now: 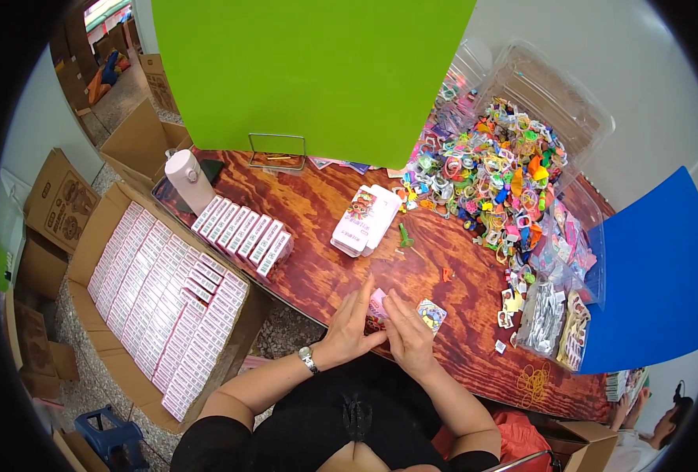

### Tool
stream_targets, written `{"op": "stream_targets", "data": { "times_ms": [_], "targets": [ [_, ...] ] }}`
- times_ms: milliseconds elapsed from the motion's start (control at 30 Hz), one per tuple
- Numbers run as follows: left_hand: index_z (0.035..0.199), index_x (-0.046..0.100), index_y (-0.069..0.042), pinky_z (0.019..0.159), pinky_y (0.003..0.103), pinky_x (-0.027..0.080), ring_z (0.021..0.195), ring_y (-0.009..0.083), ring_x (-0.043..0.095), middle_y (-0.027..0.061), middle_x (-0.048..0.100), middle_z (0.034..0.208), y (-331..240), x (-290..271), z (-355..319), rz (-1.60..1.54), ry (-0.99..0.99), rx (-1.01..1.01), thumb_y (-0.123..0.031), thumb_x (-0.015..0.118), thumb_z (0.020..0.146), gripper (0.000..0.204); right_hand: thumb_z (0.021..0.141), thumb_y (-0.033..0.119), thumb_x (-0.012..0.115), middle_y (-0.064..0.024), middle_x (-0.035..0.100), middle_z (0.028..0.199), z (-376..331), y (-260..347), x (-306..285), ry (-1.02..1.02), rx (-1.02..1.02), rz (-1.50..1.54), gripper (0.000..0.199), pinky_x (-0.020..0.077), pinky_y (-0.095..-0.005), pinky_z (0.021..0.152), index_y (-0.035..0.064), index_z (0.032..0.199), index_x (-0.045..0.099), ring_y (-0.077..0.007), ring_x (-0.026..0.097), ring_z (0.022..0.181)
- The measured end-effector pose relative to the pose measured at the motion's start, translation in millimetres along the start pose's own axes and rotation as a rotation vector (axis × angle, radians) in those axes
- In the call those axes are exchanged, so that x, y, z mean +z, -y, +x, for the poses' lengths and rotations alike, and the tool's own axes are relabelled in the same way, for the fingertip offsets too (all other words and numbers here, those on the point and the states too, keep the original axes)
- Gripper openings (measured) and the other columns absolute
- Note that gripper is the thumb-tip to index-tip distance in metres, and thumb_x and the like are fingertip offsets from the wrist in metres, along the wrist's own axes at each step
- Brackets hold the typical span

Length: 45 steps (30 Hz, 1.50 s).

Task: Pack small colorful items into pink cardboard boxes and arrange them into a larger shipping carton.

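Over the front of the wooden table, my left hand [352, 323] and my right hand [409, 333] face each other with fingers stretched forward. Between them is a small pink card stack [377, 304], pressed from both sides; its lower part is hidden by my fingers. A watch [308, 360] circles my left wrist. Right beside my right fingertips lies a patterned card [431, 315] in blue and yellow. Farther off are flat white-and-pink small cartons [367, 221], stacked loosely, and a green plastic trinket [405, 236].
A row of packed boxes [243, 233] lines the table's left edge, beside a large carton [246, 315] filled with similar boxes. Colourful trinkets [490, 173] heap at the far right. Clear bins [539, 318], rubber bands [534, 384] and a blue board [648, 275] stand right. Another person [667, 425] sits lower right.
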State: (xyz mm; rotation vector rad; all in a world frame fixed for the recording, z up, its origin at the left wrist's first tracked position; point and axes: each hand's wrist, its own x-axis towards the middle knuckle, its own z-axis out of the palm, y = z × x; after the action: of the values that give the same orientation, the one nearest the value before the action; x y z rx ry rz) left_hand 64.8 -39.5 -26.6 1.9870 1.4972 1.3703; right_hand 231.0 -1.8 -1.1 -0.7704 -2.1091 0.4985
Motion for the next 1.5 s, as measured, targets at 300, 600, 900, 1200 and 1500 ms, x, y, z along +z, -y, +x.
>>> {"op": "stream_targets", "data": {
  "times_ms": [300,600,900,1200,1500],
  "targets": [
    [0.135,0.059,-0.005,0.064,0.037,0.048,0.074,0.0252,0.055,0.0088,0.055,0.084,10,-81,22,0.635,-0.002,0.088,-0.015,0.072,0.085,0.052,0.094,0.007,0.067,-0.0207,0.064,0.13,14,-17,20,0.116,0.105,0.128,0.042,0.0485,-0.043,0.101,0.0002,0.135,0.061,-0.0366,0.062,0.118],
    [0.131,0.058,-0.006,0.107,0.067,0.03,0.135,0.0459,0.039,0.0213,0.047,0.141,83,-90,26,1.061,-0.001,-0.099,-0.021,0.065,0.091,0.043,0.083,0.016,0.079,-0.017,0.058,0.135,94,-56,70,0.028,-0.072,-0.378,0.056,0.0413,-0.0499,0.109,0.0069,0.134,0.06,-0.0403,0.049,0.129],
    [0.147,0.048,-0.009,0.105,0.072,0.029,0.139,0.0466,0.037,0.0226,0.041,0.151,98,-96,32,1.0,0.072,-0.153,-0.026,0.063,0.093,0.059,0.082,0.016,0.076,-0.0025,0.07,0.118,96,-69,77,0.053,-0.138,-0.478,0.029,0.0436,-0.0489,0.099,0.0151,0.111,0.074,-0.0305,0.056,0.116],
    [0.148,0.046,-0.007,0.11,0.062,0.031,0.137,0.0439,0.041,0.0214,0.049,0.146,72,-100,38,0.895,0.028,-0.166,-0.032,0.065,0.094,0.062,0.085,0.006,0.074,-0.0108,0.071,0.116,84,-46,43,-0.233,-0.216,-0.183,0.026,0.0561,-0.035,0.071,0.01,0.111,0.074,-0.0288,0.071,0.087],
    [0.148,0.033,0.01,0.1,0.038,0.05,0.119,0.0236,0.06,0.0196,0.06,0.132,19,-64,50,-0.685,-0.067,-0.463,-0.027,0.077,0.09,0.081,0.083,0.009,0.067,-0.01,0.067,0.126,38,-23,22,0.067,-0.712,-0.362,0.031,0.0592,-0.0361,0.088,0.0026,0.112,0.073,-0.0253,0.07,0.102]
  ]
}}
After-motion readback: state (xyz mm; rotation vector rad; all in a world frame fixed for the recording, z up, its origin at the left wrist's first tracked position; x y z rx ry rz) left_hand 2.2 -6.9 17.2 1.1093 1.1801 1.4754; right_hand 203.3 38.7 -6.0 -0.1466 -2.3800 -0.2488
